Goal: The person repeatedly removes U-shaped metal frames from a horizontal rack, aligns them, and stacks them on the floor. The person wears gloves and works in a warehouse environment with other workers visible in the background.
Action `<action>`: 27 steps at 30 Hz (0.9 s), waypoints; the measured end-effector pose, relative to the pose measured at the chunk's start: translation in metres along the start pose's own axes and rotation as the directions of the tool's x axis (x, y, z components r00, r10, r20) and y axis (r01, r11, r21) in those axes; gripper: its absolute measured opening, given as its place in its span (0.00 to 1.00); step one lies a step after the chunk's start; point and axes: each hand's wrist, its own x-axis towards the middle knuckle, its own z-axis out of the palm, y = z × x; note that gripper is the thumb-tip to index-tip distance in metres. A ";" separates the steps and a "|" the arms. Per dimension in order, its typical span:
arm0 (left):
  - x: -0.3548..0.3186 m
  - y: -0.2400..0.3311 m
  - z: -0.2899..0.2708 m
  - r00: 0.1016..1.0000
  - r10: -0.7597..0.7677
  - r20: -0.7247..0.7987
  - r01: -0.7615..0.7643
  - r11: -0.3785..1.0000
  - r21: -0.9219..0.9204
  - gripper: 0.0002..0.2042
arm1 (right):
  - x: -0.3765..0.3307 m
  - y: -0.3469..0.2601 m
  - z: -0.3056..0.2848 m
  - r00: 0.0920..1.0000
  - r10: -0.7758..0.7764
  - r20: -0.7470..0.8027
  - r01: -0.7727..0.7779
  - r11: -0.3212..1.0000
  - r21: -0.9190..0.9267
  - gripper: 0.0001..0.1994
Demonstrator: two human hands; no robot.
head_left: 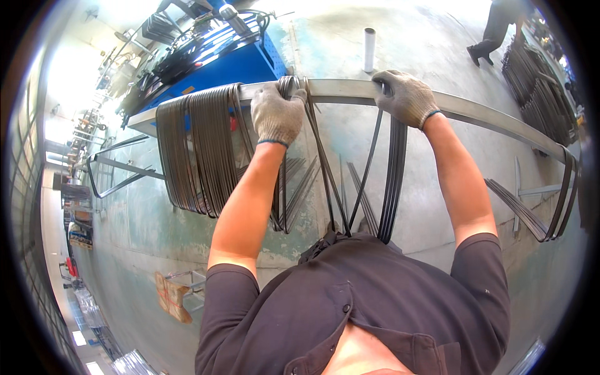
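Left hand (275,114), right hand (405,98) at rail (344,91) edge; rods (317,134) between, floor (431,47) beyond.

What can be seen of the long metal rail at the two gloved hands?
The rail looks silvery, flat-sided and metallic, seemingly bowed by the fisheye view. It runs crosswise. Dark rod loops hang over it, densely packed toward the left. The left hand and right hand are at it; exact contact is hidden.

Bright, whitish light washes over us from the upper left, burning out detail there and laying pale glare across the floor (431,53). Our fisheye view bows the metal rail (344,90), blackens at the corners and softens toward the rim.
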 end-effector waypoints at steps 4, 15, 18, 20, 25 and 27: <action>-0.026 -0.003 0.007 0.999 -0.038 -0.020 0.038 0.999 -0.022 0.26 | 0.004 0.006 0.006 1.000 -0.002 0.002 0.002 1.000 -0.011 0.21; -0.082 -0.019 0.058 0.853 0.041 0.520 0.323 0.741 -0.588 0.28 | 0.000 -0.001 0.002 1.000 -0.005 -0.017 0.005 1.000 -0.002 0.22; -0.097 -0.041 0.063 0.795 0.038 0.606 0.396 0.725 -0.564 0.30 | 0.000 -0.001 0.007 0.998 -0.030 -0.054 0.030 0.999 -0.014 0.22; -0.115 -0.059 0.059 0.763 -0.031 0.645 0.408 0.798 -0.444 0.31 | 0.000 0.002 0.007 0.998 -0.039 -0.039 0.038 0.999 -0.021 0.23; -0.169 -0.095 0.025 0.758 -0.142 0.636 0.437 0.835 -0.334 0.32 | 0.002 0.010 0.014 0.998 -0.042 -0.053 0.040 0.998 -0.046 0.23; -0.179 -0.111 0.009 0.743 -0.144 0.654 0.447 0.833 -0.324 0.33 | 0.001 0.011 0.013 0.996 -0.056 -0.064 0.053 0.997 -0.053 0.24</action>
